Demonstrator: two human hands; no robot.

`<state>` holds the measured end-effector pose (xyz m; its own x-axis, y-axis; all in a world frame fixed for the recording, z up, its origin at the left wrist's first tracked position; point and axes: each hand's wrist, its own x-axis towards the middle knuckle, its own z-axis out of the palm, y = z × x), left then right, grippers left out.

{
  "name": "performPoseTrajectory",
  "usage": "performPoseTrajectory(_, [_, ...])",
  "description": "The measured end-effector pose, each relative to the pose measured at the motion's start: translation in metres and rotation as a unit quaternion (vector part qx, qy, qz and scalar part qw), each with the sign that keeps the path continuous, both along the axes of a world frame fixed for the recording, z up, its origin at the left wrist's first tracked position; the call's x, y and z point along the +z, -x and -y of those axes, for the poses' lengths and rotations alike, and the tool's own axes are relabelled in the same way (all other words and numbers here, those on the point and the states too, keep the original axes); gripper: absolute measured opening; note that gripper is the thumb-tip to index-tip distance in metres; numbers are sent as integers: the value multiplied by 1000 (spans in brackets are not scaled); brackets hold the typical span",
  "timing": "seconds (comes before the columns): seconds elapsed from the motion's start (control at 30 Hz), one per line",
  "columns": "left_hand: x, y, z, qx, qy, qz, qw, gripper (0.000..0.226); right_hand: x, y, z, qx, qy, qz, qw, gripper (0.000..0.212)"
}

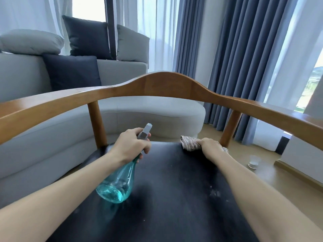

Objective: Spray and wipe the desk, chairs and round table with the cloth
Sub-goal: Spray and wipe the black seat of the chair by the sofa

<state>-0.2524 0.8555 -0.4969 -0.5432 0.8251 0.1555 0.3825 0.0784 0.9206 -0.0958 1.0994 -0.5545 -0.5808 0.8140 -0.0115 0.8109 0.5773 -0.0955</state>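
The left hand [132, 145] curls round the neck of a spray bottle [117, 180], fingers wrapped just under its grey nozzle head, one finger at the front by the trigger. The bottle is clear teal glass, tilted, its round base low over the chair seat [171, 189]; whether the base touches the seat cannot be told. A little liquid sits in the bottom.

The right hand [212, 146] lies palm down on a cloth [190, 143], fingers bent over its bunched edge and pressing it to the far right corner of the seat, just beside the right back post. The cloth is pale and patterned, folded into a wad, and part of it pokes out past the fingertips.

The seat is dark, with pale specks on its right side. The chair's curved wooden backrest [167, 84] arcs across above both hands. Behind it stand a grey sofa [52, 123] with cushions and blue curtains [244, 49]. A glass [254, 162] stands on the floor to the right.
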Motion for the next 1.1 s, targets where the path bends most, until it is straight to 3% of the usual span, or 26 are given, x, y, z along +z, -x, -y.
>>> performPoseTrajectory(0.13, [-1, 0, 0, -2, -1, -2, 1000, 44, -6, -6, 12, 14, -45, -42, 998, 44])
performPoseTrajectory(0.4, [-1, 1, 3, -3, -9, 8, 1000, 45, -28, -28, 25, 78, -43, -71, 993, 58])
performPoseTrajectory(0.8, [2, -2, 18, -14, -44, 20, 999, 43, -21, -91, 140, 125, -17, -109, 986, 70])
performPoseTrajectory(1.1, [5, -6, 19, -92, -10, -32, 995, 45, -6, -145, 245, 156, -19, -45, 987, 88])
